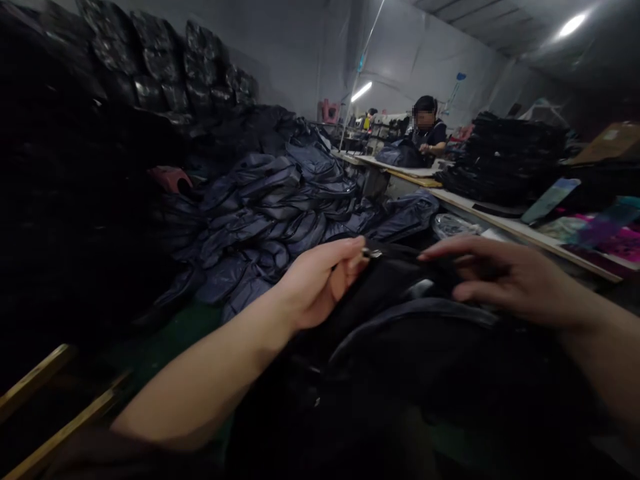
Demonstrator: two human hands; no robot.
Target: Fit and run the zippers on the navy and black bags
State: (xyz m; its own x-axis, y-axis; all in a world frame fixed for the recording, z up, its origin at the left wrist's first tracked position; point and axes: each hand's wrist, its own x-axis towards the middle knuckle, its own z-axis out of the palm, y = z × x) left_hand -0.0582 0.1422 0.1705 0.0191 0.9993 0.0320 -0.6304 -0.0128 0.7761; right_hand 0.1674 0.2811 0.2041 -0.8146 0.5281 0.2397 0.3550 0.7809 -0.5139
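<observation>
A dark black bag (400, 360) with a curved, paler seam lies in front of me, its lower part lost in shadow. My left hand (325, 277) is closed at the bag's upper left edge, thumb pressed against the fingers. A small shiny metal piece, possibly a zipper pull (373, 253), sticks out beside that thumb tip. On the other side, my right hand (505, 277) hovers over or lightly touches the bag's top edge. Its index finger is stretched out and the thumb stands apart, with nothing visible between them.
A big heap of dark blue bags (280, 200) spreads ahead and left. Wrapped bundles (150, 60) are stacked against the wall. A co-worker (433, 133) sits at a long worktable (525, 233), which bears a stack of black pieces (515, 157). Wooden bars (65, 433) are at lower left.
</observation>
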